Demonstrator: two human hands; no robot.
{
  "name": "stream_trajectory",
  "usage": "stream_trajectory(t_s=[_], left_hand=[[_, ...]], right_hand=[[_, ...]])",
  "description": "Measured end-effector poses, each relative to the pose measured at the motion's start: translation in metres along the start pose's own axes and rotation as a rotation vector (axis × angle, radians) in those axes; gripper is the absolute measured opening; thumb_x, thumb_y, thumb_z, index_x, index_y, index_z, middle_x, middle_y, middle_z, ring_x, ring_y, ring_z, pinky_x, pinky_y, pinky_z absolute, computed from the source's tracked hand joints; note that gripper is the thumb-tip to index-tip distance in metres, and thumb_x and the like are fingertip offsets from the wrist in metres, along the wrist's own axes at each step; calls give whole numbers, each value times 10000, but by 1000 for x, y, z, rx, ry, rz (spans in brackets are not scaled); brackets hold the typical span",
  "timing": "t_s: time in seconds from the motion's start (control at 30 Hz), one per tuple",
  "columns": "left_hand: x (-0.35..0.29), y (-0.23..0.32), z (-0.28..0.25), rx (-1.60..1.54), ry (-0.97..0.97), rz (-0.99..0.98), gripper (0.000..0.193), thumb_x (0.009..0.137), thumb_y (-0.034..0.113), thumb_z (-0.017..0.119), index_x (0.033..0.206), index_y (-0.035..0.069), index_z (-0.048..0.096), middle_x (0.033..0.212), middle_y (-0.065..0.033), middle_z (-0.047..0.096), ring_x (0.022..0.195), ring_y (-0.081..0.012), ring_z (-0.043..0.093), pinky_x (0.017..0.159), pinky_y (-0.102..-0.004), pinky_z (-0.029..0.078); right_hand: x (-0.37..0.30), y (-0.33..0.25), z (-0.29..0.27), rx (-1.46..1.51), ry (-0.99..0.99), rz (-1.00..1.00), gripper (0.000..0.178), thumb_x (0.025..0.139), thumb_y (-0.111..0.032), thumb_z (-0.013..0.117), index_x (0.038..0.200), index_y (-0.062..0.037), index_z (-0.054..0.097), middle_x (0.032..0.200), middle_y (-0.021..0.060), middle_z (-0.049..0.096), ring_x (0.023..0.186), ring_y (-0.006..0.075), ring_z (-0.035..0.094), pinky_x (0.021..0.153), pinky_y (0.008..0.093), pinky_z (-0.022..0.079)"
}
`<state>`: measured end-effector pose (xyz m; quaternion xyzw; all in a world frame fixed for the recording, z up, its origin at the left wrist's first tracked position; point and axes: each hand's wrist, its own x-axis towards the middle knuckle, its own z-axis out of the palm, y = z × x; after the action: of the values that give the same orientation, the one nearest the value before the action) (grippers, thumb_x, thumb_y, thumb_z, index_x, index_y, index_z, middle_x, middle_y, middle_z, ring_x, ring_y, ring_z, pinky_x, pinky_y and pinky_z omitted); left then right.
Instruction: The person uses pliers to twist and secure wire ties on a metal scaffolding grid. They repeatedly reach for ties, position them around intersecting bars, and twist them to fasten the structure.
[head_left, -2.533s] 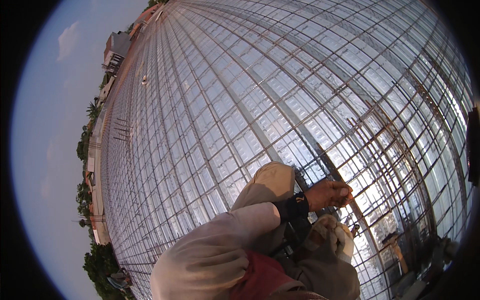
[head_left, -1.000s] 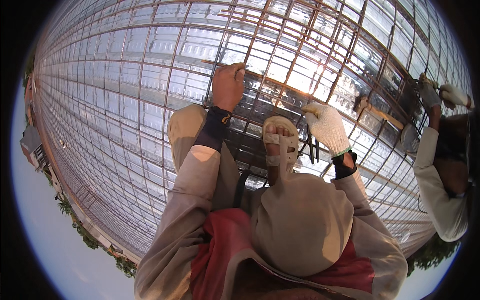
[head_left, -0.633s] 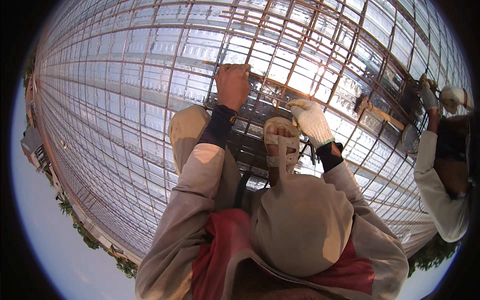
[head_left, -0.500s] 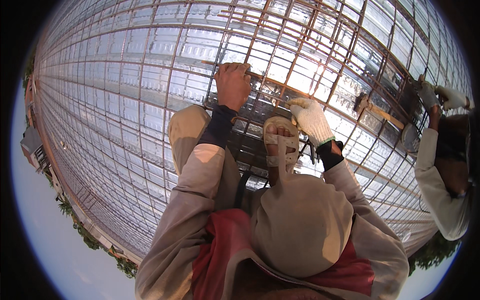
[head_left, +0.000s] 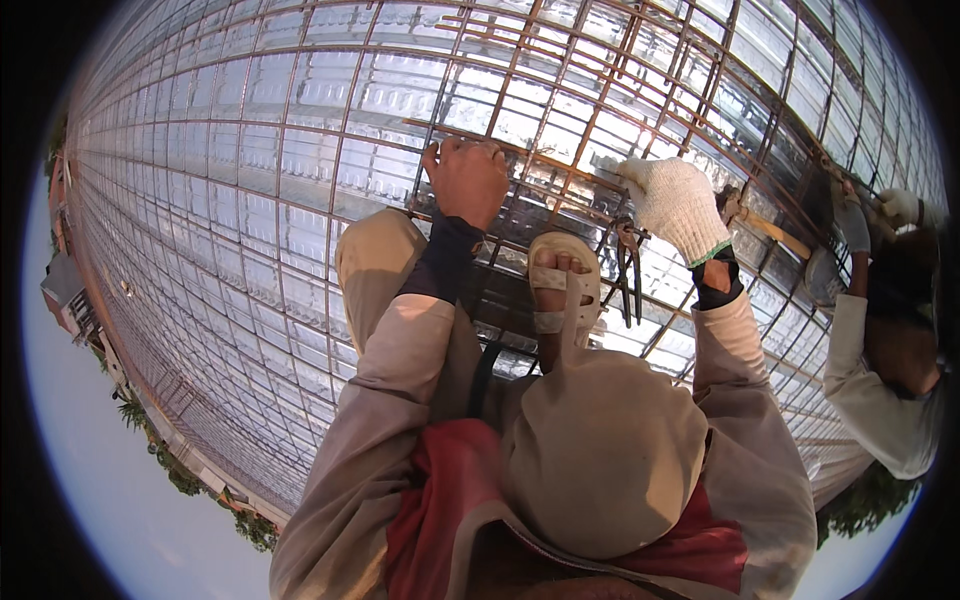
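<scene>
Crouching over a mesh of steel bars (head_left: 317,131), the person reaches forward with both arms. What I watch most closely is one rusty bar (head_left: 560,164), lying in front of the fingers with its long axis crossing from left to right and slanting a little toward the person at its right end. The bare left hand (head_left: 470,180) is at its left part, knuckles up and fingers curled; I cannot tell whether they close around the bar or only rest against it. The right hand (head_left: 675,205), in a pale knitted glove, is just beside the bar's right part. Its fingers stretch left and look close together, though blur hides whether they pinch anything.

A pair of pincers (head_left: 627,238) sits just below the gloved hand, much nearer to it than to the left, its handles pointing back toward the person. Beside them is a sandal (head_left: 548,322) with a foot in it. Farther right lies a wooden-handled hammer (head_left: 775,235), and beyond it a co-worker's gloved hand (head_left: 852,222) is at the mesh.

As for labels or writing, I can read none; a small yellowish mark on the left wristband (head_left: 445,258) is too tiny to make out.
</scene>
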<state>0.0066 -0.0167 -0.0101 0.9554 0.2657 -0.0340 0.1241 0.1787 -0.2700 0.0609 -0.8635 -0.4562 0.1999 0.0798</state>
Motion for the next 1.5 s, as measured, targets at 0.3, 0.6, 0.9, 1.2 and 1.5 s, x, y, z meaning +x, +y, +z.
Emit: stream_trajectory(t_s=[0.3,0.6,0.9,1.2,1.5], left_hand=[[-2,3,4,-13,-50,21,256,1006,259,675,975,93,867,937,-153,821,1103,-342,726,1192,-613,354],[-9,8,10,-33,-128,11,284,1051,277,616,1125,84,812,1029,-157,803,1175,-358,714,1248,-628,317],[-6,7,13,-107,-69,-32,245,973,294,738,1042,78,831,1008,-167,814,1161,-335,721,1242,-605,304],[-2,6,4,-108,-71,33,200,938,275,748,900,97,832,886,-128,806,1104,-308,733,1211,-588,359],[-8,23,-8,-148,157,419,148,826,131,770,894,0,790,929,-126,788,1080,-292,719,1078,-530,482]], right_hand=[[54,-23,-22,-240,-171,-103,335,864,-178,707,1181,-180,815,843,198,775,840,411,794,726,526,639],[62,-14,6,-92,-50,-238,290,920,-210,699,1190,-171,797,937,136,801,899,380,794,729,509,617],[73,-9,14,-31,-198,-106,287,955,-197,695,1224,-151,787,981,187,797,959,418,786,803,529,625],[72,-47,26,99,-129,130,303,993,-252,638,1197,-158,842,979,188,816,906,415,792,816,527,635],[56,-50,66,497,54,252,282,1019,-233,635,1123,-90,855,958,190,819,847,394,787,783,490,624]])
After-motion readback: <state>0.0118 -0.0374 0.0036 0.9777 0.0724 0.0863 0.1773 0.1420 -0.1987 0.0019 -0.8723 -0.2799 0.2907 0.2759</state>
